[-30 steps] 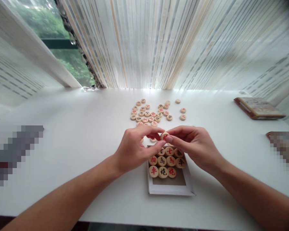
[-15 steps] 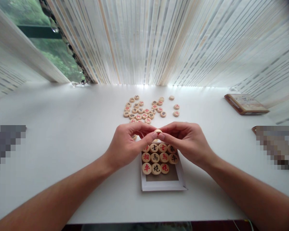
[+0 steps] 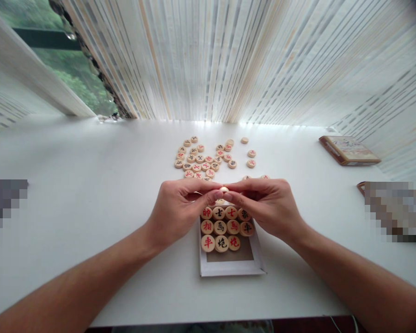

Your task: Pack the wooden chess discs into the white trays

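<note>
My left hand [image 3: 180,208] and my right hand [image 3: 263,203] meet over the far end of a shallow white box [image 3: 254,268]. Together they pinch one round wooden chess piece [image 3: 223,190] between thumbs and forefingers, seen edge-on. Inside the box, rows of wooden chess pieces [image 3: 223,227] with red and black characters lie flat, filling its far part. The near strip of the box floor is bare. A loose cluster of similar pieces [image 3: 208,159] lies on the white table [image 3: 90,194] beyond my hands.
A brown flat box [image 3: 348,150] lies at the far right of the table. Striped curtains hang along the table's far edge, with a window at the upper left. Blurred patches sit at the left and right edges.
The view has shifted slightly left and down. The piece between my fingers has turned from showing its red face to edge-on; a red piece now shows in the box's top-left spot.
</note>
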`<state>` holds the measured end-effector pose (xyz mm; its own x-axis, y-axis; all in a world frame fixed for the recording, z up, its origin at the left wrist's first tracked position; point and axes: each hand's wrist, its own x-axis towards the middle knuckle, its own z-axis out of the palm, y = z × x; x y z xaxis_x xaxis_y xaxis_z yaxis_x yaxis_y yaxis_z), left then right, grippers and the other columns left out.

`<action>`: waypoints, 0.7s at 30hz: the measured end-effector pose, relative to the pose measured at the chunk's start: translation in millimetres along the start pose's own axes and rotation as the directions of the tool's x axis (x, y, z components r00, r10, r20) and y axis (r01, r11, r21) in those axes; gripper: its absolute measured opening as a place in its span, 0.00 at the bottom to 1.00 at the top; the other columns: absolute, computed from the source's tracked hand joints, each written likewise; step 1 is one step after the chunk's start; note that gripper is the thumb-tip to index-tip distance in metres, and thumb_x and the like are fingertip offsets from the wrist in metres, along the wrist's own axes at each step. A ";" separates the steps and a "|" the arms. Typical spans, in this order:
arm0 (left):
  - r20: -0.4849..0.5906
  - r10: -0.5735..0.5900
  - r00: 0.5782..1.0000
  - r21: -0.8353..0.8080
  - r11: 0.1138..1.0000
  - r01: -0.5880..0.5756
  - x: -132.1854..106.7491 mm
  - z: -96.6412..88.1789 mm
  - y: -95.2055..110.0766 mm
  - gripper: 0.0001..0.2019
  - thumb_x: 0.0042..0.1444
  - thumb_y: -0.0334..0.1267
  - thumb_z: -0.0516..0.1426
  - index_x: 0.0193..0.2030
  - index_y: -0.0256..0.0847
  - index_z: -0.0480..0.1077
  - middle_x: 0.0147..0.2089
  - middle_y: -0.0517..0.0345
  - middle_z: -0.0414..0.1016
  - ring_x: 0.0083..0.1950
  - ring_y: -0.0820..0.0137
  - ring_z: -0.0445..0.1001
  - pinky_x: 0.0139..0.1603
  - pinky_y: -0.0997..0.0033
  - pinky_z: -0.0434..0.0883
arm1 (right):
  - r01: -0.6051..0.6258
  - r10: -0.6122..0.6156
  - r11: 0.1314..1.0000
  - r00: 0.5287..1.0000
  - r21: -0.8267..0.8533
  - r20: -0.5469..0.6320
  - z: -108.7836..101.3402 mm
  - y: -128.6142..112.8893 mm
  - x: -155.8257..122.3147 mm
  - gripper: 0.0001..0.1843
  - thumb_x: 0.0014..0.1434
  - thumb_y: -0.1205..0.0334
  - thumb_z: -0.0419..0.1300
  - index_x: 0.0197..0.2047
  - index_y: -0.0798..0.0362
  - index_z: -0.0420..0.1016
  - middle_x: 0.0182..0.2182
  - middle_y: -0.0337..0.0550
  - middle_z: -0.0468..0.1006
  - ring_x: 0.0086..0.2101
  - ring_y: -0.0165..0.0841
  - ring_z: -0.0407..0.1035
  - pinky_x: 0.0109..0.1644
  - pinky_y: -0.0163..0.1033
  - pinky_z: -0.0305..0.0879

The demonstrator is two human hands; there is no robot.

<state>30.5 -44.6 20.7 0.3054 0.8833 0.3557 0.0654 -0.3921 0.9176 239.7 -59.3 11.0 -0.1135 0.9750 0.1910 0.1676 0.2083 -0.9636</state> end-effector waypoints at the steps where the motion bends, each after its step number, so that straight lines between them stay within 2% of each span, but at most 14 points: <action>1: 0.005 -0.012 1.000 -0.008 1.000 0.012 -0.1 0.3 0.3 0.07 0.60 0.32 0.70 0.45 0.43 0.88 0.44 0.54 0.90 0.43 0.63 0.89 0.46 0.68 0.87 | -0.009 0.009 1.000 1.000 0.010 0.001 0.2 -0.8 0.7 0.15 0.52 0.50 0.81 0.41 0.47 0.92 0.32 0.46 0.89 0.30 0.38 0.81 0.31 0.39 0.78; 7: 0.030 -0.089 0.996 -0.093 0.991 0.092 0.5 1.5 2.6 0.10 0.59 0.30 0.70 0.48 0.41 0.87 0.45 0.52 0.90 0.45 0.61 0.90 0.47 0.68 0.88 | -0.076 0.070 0.992 0.996 0.106 0.054 -0.7 -3.1 3.9 0.15 0.52 0.52 0.81 0.42 0.48 0.92 0.34 0.46 0.90 0.32 0.38 0.83 0.34 0.38 0.80; 13: 0.034 -0.066 0.997 -0.073 0.995 0.068 -0.9 2.8 3.6 0.10 0.60 0.31 0.70 0.47 0.43 0.88 0.45 0.54 0.90 0.45 0.63 0.89 0.49 0.69 0.88 | -0.068 0.066 0.996 0.997 0.057 0.027 -1.6 -8.0 3.2 0.14 0.52 0.50 0.80 0.38 0.49 0.92 0.29 0.45 0.88 0.29 0.36 0.80 0.31 0.36 0.77; 17: 0.035 -0.066 0.997 -0.062 0.996 0.068 -1.9 4.1 5.4 0.08 0.60 0.31 0.69 0.45 0.42 0.88 0.44 0.53 0.90 0.45 0.61 0.89 0.49 0.66 0.88 | -0.103 0.100 0.992 0.994 0.073 0.044 -0.8 -10.5 3.4 0.15 0.51 0.49 0.80 0.35 0.50 0.92 0.23 0.43 0.84 0.21 0.30 0.71 0.22 0.33 0.65; 21: 0.045 -0.147 0.988 -0.179 0.972 0.153 -1.0 4.1 4.6 0.09 0.60 0.33 0.70 0.47 0.42 0.88 0.43 0.53 0.90 0.44 0.60 0.90 0.47 0.65 0.89 | -0.197 0.176 0.955 0.978 0.221 0.110 0.0 -7.2 4.1 0.14 0.54 0.51 0.79 0.38 0.51 0.92 0.23 0.42 0.83 0.18 0.24 0.59 0.20 0.32 0.55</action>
<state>34.4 -48.3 23.8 0.3353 0.9187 0.2086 -0.0596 -0.2003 0.9779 238.0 -56.9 18.7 -0.1893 0.9819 -0.0031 -0.0336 -0.0097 -0.9994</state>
